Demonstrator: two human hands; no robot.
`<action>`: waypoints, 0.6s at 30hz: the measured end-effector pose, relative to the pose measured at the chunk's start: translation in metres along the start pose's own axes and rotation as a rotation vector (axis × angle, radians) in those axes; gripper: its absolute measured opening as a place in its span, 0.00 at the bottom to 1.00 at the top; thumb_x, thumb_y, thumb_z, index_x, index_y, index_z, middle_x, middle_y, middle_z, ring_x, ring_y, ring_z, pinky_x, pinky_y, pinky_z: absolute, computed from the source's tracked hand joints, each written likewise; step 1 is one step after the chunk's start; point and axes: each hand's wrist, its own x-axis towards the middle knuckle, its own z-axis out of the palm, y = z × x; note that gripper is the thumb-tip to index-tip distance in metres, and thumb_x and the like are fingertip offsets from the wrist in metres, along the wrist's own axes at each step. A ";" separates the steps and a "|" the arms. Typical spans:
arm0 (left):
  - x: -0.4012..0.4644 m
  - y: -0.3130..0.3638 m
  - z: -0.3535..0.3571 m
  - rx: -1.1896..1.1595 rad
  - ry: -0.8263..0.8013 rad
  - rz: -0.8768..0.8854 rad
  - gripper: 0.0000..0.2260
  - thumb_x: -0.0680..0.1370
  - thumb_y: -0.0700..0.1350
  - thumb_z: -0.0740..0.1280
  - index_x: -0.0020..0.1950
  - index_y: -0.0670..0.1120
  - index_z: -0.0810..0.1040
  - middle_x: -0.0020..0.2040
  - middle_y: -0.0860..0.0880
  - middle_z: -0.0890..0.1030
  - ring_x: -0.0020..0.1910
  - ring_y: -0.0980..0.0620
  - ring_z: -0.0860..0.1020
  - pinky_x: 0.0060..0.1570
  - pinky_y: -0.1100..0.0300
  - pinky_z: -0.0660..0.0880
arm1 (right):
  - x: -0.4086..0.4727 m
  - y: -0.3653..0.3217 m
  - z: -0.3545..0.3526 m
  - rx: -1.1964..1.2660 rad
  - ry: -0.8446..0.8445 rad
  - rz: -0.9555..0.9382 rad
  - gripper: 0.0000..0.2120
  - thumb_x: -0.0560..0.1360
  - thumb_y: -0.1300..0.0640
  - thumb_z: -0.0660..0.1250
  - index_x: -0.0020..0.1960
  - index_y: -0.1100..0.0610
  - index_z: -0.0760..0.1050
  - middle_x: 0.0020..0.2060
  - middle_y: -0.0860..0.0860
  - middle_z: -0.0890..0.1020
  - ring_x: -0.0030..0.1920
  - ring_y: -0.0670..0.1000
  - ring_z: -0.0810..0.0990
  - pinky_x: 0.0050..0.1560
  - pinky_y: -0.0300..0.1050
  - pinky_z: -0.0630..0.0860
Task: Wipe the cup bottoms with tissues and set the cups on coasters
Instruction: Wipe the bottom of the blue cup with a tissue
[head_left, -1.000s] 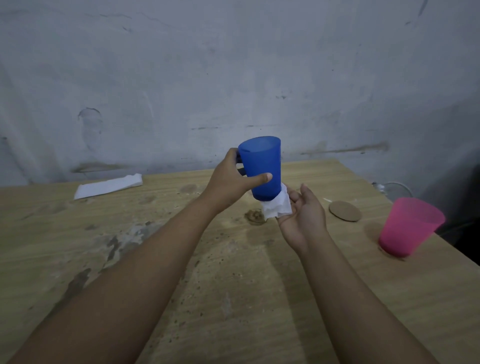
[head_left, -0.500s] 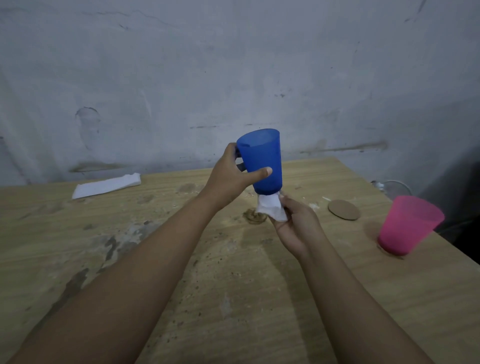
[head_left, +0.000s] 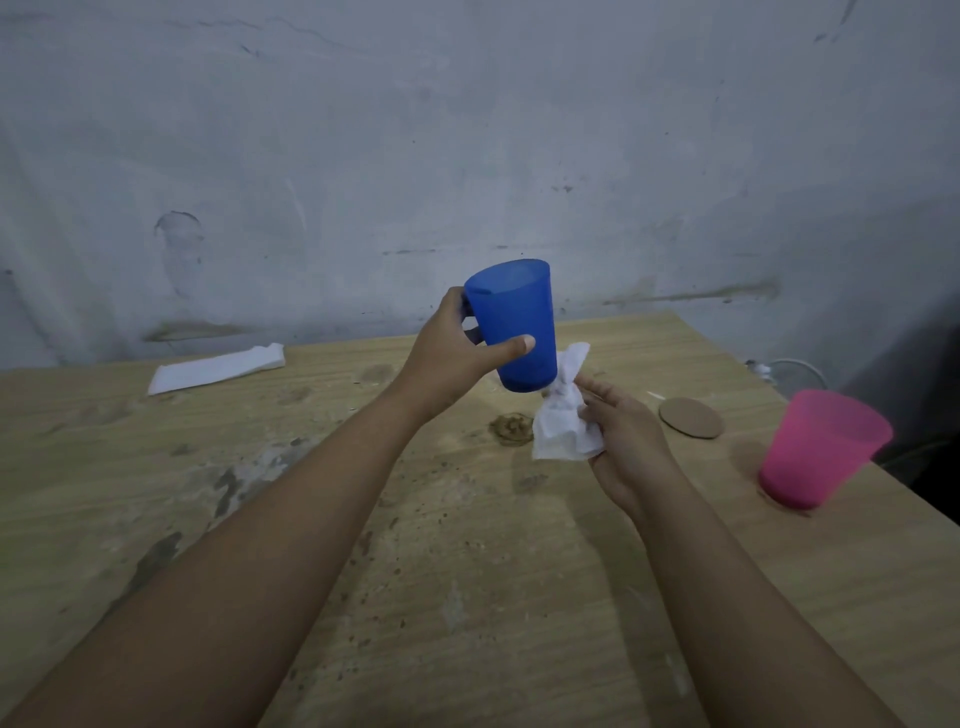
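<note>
Blue cup (head_left: 514, 325): gripped by left hand (head_left: 447, 358); right hand (head_left: 623, 441) clutches tissue (head_left: 561, 426) at 4 o'clock. Pink cup (head_left: 821, 447) seemingly placed; coaster (head_left: 691, 417) vacant.

You see a matt plastic blue cup (head_left: 511, 322) and crumpled paper tissue (head_left: 561, 421). Your wooden table (head_left: 467, 571) looks rough and stained.

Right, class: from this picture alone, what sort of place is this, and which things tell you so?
Probably a bare workroom or storeroom: a stained, scuffed wooden table, a grubby unpainted plaster wall, and a cable at the table's far corner.
</note>
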 end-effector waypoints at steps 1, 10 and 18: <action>-0.001 0.000 0.000 -0.007 -0.007 -0.002 0.25 0.69 0.52 0.75 0.60 0.57 0.67 0.55 0.66 0.72 0.56 0.57 0.78 0.48 0.62 0.76 | 0.000 -0.001 0.002 -0.057 0.025 -0.010 0.17 0.77 0.65 0.59 0.64 0.56 0.72 0.56 0.55 0.82 0.56 0.55 0.81 0.58 0.52 0.76; -0.001 -0.001 0.009 -0.029 -0.033 -0.015 0.26 0.68 0.53 0.75 0.62 0.57 0.67 0.59 0.62 0.73 0.56 0.56 0.78 0.50 0.59 0.77 | -0.004 -0.005 0.016 -0.100 -0.092 -0.043 0.17 0.78 0.66 0.56 0.59 0.51 0.75 0.55 0.52 0.82 0.53 0.51 0.82 0.53 0.47 0.78; 0.001 0.002 0.011 -0.068 -0.005 -0.020 0.26 0.69 0.52 0.75 0.63 0.55 0.67 0.59 0.61 0.74 0.50 0.67 0.77 0.49 0.64 0.76 | -0.005 -0.006 0.020 0.001 -0.200 0.017 0.16 0.78 0.67 0.54 0.58 0.56 0.76 0.54 0.56 0.82 0.53 0.54 0.81 0.58 0.51 0.76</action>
